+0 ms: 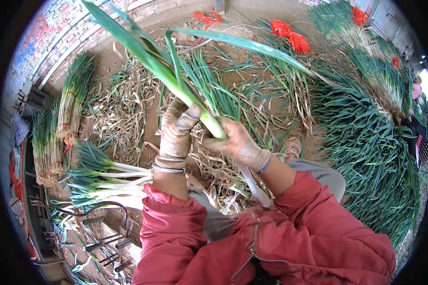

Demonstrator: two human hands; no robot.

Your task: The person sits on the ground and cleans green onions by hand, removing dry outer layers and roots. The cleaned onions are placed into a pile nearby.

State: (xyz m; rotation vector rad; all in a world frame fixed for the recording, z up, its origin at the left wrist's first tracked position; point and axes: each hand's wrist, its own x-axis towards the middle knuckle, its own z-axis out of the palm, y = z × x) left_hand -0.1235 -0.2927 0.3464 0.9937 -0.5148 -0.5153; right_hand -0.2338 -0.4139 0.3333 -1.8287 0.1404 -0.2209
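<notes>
My left hand (178, 124), in a striped knit glove, grips the stalk of a large green onion (185, 92) with the thumb laid along it. Its long green leaves reach to the upper left, and one leaf bends over to the right. Lower down on the same stalk, my right hand (240, 142) is closed, also gloved. A white shank (251, 183) shows below the right wrist; it seems to be the lower end of this onion, though the hand hides the join. Beside my left forearm lies a pile of onions with clean white shanks (125, 183).
Tied onion bundles (69, 99) stand at left, near a metal rack (110, 242). Dry peelings (117, 107) litter the dirt floor. Loose onions (214, 85) lie ahead. A large onion heap (371, 142) fills the right side. Red ties (289, 35) lie at the back.
</notes>
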